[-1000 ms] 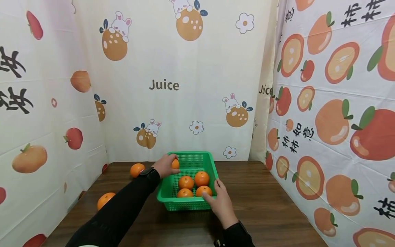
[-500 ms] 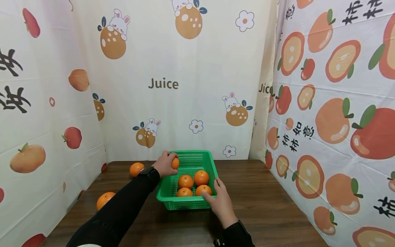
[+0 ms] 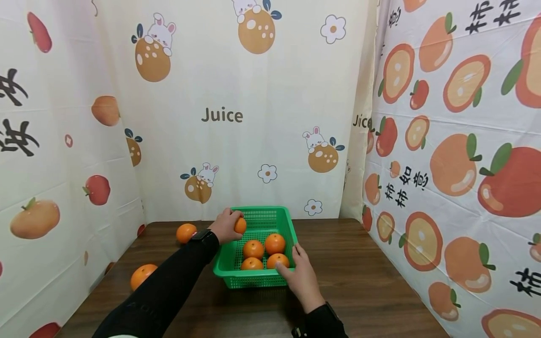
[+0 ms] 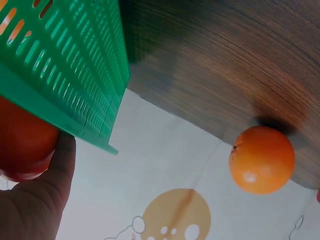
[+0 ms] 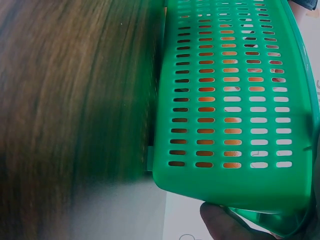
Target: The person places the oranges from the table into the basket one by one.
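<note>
My left hand (image 3: pixel 226 226) holds an orange (image 3: pixel 240 226) at the left rim of a green plastic basket (image 3: pixel 253 282). In the left wrist view, the held orange (image 4: pixel 22 142) lies against the rim, with a finger of the left hand (image 4: pixel 42 195) along it. Several oranges (image 3: pixel 275 243) sit together on the basket's floor. My right hand (image 3: pixel 305 281) grips the basket's front right corner, its thumb over the rim and its fingers along the outside. Slots in the basket wall (image 5: pixel 230 185) show orange fruit behind them in the right wrist view.
Two loose oranges lie on the wooden table (image 3: pixel 359 281) left of the basket: one orange (image 3: pixel 186 233) near the back edge, another orange (image 3: pixel 142 276) beside my left forearm. Fruit-printed cloths (image 3: pixel 270 94) hang around the table's back and sides.
</note>
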`<state>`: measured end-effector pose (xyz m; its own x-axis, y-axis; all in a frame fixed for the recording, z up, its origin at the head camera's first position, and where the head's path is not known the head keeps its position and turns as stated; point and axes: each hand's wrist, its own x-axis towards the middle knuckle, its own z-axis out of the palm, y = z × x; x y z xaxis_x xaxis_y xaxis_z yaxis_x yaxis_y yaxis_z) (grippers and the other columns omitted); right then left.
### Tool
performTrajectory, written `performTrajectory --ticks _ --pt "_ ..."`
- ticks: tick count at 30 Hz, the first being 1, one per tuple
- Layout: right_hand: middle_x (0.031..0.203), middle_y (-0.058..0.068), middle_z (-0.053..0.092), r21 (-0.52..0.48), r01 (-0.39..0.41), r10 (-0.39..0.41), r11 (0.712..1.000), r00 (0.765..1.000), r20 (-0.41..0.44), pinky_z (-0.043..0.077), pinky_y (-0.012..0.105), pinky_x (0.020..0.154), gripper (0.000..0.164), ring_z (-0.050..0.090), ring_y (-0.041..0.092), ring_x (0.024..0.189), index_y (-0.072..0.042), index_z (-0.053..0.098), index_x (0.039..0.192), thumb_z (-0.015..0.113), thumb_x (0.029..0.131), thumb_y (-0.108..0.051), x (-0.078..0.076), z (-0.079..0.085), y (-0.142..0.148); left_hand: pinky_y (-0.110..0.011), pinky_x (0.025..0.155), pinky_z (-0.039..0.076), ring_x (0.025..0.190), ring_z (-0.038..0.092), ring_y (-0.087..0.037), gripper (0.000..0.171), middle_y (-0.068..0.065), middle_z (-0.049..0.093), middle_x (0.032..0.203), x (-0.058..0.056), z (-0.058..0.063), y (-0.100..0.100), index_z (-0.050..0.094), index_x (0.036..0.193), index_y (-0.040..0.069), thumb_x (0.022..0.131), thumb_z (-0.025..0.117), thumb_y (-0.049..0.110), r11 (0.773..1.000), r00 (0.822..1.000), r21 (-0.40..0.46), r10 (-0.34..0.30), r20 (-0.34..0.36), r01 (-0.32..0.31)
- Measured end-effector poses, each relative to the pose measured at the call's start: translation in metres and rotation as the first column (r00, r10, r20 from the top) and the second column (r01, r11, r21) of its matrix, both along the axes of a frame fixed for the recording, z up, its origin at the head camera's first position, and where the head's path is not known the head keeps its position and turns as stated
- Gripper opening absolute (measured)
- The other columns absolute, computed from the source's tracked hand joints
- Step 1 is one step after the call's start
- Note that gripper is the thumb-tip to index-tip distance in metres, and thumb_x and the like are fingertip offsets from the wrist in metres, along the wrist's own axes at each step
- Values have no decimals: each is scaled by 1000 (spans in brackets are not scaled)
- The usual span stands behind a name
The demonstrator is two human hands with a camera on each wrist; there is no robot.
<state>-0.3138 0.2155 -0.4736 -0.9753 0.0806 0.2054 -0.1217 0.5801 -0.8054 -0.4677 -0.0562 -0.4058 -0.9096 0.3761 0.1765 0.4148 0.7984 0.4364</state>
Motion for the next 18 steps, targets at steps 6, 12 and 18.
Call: performTrajectory --ticks 6,12,18 --pt "176 15 26 -6 1 -1 1000 1000 6 36 65 122 89 33 44 158 4 38 162 74 99 -48 -1 -1 0 -42 83 57 99 61 -28 64 -19 56 133 -3 -3 -1 59 147 12 89 87 19 999 999 -38 -34 -29 33" --pt "177 13 25 -15 3 -3 1000 1000 15 36 65 122 89 32 43 159 3 38 162 74 99 -47 -1 0 0 -44 85 58 100 63 -28 64 -18 61 130 -4 -7 -2 60 148 9 90 87 17 994 996 -94 -69 -61 63" --pt "177 14 25 -7 1 -1 1000 1000 15 36 65 121 89 32 44 158 4 38 162 74 99 -47 -1 0 0 -46 88 59 105 64 -30 64 -18 64 133 -5 -9 -2 61 148 9 90 86 17 990 994 -127 -75 -78 65"
